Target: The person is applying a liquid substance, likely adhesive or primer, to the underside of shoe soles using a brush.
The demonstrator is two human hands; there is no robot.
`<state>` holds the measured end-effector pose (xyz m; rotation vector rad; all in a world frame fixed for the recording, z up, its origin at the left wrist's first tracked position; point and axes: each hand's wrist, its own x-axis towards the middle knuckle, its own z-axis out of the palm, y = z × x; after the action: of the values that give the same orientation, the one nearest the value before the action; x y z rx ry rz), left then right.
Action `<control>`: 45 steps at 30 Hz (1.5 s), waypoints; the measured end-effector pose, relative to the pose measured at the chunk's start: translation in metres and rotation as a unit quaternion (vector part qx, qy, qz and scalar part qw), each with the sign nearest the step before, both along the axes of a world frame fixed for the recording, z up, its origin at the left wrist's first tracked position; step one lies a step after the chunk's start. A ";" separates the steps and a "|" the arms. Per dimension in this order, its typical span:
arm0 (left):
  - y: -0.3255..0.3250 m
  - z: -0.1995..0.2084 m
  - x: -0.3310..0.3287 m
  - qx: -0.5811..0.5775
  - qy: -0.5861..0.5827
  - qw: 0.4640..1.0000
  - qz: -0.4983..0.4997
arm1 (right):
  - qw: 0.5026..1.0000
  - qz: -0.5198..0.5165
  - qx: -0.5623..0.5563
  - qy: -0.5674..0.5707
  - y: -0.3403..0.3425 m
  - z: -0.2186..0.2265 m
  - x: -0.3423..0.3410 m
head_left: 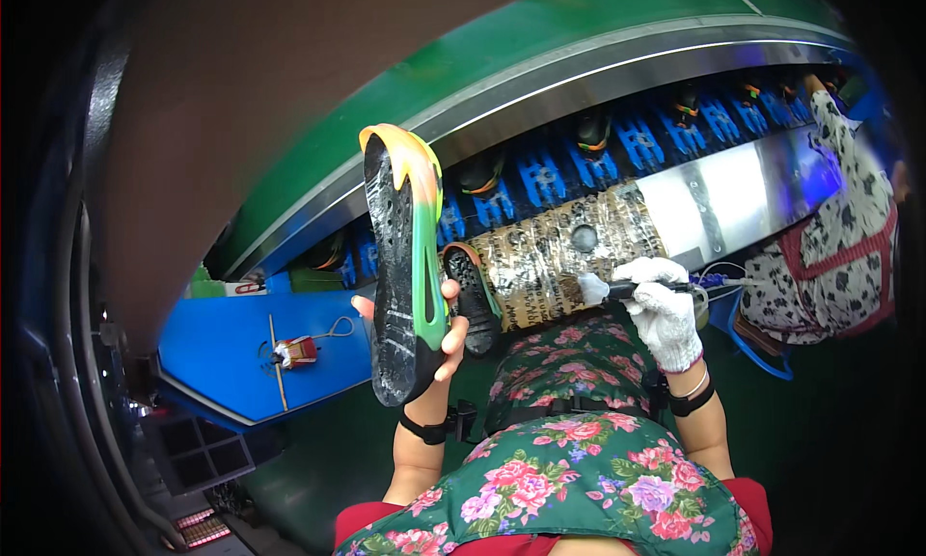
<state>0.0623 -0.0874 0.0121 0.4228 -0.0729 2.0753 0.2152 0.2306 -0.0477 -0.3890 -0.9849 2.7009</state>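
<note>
In my bare left hand [451,336] is a shoe sole [394,286], held upright with its black, wet-looking face showing; its side is green, turning orange at the top. My fingers wrap its right edge, and the thumb shows on the left. My right hand [664,310] wears a white knitted glove and grips a brush [593,288] with pale bristles and a dark handle; thin tubing shows near the handle's far end. A second black sole [475,303] with an orange rim rests just right of the first, partly covered by it and my left fingers. The brush and soles are apart.
A tape-wrapped brown surface [540,257] adjoins a shiny metal plate [723,199]. Beyond runs a line of blue racks [545,178] with shoe parts, under a green-topped ledge [540,45]. A blue table [217,339] stands left. At right is a co-worker in a spotted sleeve [854,189].
</note>
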 end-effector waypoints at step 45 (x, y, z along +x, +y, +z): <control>0.036 0.007 -0.038 -0.538 0.199 0.712 0.404 | 0.996 -0.047 -0.060 -0.052 0.017 -0.007 0.003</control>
<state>0.0246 -0.0511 0.0187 0.1254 1.7879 2.3242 0.2186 0.2477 -0.0545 -0.5901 -0.8119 2.6854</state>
